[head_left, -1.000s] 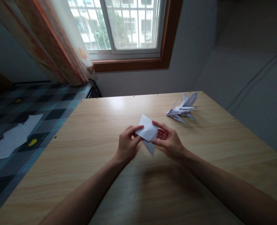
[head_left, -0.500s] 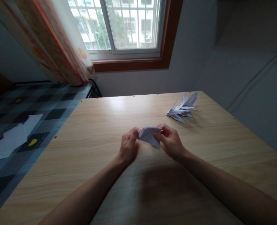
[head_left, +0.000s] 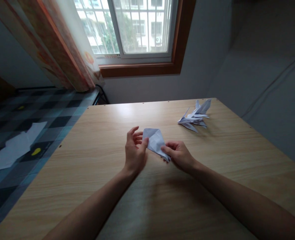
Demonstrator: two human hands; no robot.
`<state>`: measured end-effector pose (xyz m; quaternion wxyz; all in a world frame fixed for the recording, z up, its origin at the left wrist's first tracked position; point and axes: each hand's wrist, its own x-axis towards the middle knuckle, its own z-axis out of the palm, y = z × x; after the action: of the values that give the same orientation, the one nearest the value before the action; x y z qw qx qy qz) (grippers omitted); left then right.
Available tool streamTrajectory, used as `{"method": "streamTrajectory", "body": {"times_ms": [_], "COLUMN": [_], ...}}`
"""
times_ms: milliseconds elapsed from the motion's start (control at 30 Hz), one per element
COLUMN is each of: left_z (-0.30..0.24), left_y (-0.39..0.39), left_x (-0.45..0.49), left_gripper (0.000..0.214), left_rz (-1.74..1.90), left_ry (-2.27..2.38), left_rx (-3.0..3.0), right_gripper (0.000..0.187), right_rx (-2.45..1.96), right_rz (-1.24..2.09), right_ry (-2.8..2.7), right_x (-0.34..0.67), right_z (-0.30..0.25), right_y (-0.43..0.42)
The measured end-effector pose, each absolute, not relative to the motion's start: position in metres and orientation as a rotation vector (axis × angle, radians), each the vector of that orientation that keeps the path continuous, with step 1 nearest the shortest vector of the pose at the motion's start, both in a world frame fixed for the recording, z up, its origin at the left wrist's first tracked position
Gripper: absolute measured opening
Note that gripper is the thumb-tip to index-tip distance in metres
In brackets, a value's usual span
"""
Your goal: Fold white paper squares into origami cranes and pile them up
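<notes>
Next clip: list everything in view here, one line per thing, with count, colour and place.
folded paper: one, white, between the hands, mid-table
paper figures: small pile, count unclear, white, far right of table
table: one, light wood, fills foreground
loose sheets: a few, white, on the checked cover
checked cover: one, blue-grey, left of table
curtain: one, orange-patterned, left of window
window: one, brown-framed, far wall
left hand: thumb on the paper's left edge, fingers spread
right hand: pinches the paper's lower tip
</notes>
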<state>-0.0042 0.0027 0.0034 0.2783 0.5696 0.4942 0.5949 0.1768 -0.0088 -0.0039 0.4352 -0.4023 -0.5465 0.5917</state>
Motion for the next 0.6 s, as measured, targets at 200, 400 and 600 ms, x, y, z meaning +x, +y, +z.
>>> {"method": "streamTrajectory", "body": {"times_ms": [200, 400, 600], "left_z": [0.007, 0.006, 0.008], "left_y": [-0.008, -0.01, -0.006], "left_x": [-0.006, -0.004, -0.004], "left_gripper": [0.042, 0.02, 0.014], "left_rz": [1.42, 1.355, 1.454], "left_ry": [1.132, 1.053, 1.255], "left_rx": [2.436, 2.375, 1.952], "right_gripper": [0.042, 0.05, 0.058], "right_rx": [-1.04, -0.959, -1.015], "right_rz": [1.455, 1.532, 1.534], "right_ry": [-1.193, -1.186, -1.188], "right_x": [0.181, 0.184, 0.185], "right_z": [-0.007, -0.005, -0.004], "right_y": [-0.003, -0.004, -0.004]}}
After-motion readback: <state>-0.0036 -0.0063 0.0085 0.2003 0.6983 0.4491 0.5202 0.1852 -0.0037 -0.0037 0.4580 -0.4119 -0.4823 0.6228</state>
